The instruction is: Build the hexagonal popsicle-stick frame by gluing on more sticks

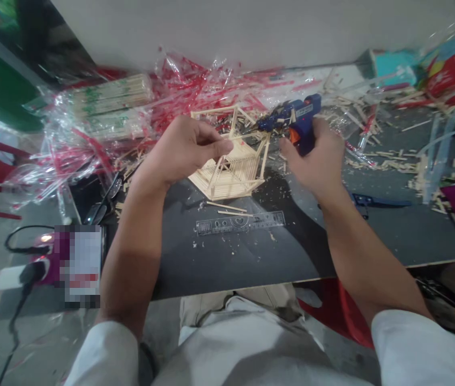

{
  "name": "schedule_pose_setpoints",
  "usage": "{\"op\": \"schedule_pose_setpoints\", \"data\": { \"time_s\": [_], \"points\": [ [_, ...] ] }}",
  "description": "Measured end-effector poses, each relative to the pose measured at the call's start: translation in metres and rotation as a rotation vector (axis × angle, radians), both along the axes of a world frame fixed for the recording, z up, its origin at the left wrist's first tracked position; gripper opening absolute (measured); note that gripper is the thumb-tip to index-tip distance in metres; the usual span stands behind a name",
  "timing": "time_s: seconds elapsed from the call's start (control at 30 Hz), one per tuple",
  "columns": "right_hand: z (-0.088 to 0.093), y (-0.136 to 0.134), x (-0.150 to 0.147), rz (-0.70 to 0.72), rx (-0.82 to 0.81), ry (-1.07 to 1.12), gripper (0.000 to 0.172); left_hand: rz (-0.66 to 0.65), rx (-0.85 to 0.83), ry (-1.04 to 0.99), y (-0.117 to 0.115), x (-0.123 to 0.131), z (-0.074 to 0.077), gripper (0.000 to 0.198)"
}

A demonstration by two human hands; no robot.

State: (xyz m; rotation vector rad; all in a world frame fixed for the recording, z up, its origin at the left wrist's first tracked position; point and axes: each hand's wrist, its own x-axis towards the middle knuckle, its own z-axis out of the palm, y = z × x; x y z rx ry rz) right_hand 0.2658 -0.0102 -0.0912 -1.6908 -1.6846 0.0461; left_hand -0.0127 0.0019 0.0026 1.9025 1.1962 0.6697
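My right hand (pixel 319 155) is wrapped around the handle of a blue glue gun (pixel 297 115) with an orange trigger. Its nozzle points left, over a small model made of thin wooden sticks (pixel 231 182). That model has a layered many-sided base and slim upright posts joined by top bars. Thumb and fingertips of my left hand (pixel 195 147) are pinched on a thin wooden stick (pixel 247 143) above the model, its far end close to the nozzle. Whether the stick touches the frame I cannot tell. My left hand hides part of the model's left side.
A clear plastic ruler (pixel 240 222) and two loose sticks (pixel 229 209) lie before the model. Bundled sticks in plastic wrap (pixel 110 102) and red-striped wrappers (pixel 195 80) fill the back. At right are stick offcuts (pixel 392 161) and dark blue cutters (pixel 380 201). A power strip (pixel 56 257) sits left.
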Motion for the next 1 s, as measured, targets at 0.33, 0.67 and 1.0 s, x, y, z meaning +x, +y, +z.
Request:
{"op": "schedule_pose_setpoints", "data": {
  "time_s": [0.33,0.67,1.0],
  "points": [
    [0.007,-0.001,0.001,-0.096,0.033,0.093,0.028,0.044,-0.037,0.135,0.002,0.001,-0.004,0.031],
    [0.002,0.008,0.018,-0.180,0.065,0.137,0.021,0.077,-0.054,0.229,0.003,0.002,-0.004,0.031],
    [-0.010,0.017,0.031,-0.269,0.021,0.135,0.019,0.080,0.047,0.238,0.003,0.005,-0.012,0.028]
  ]
}}
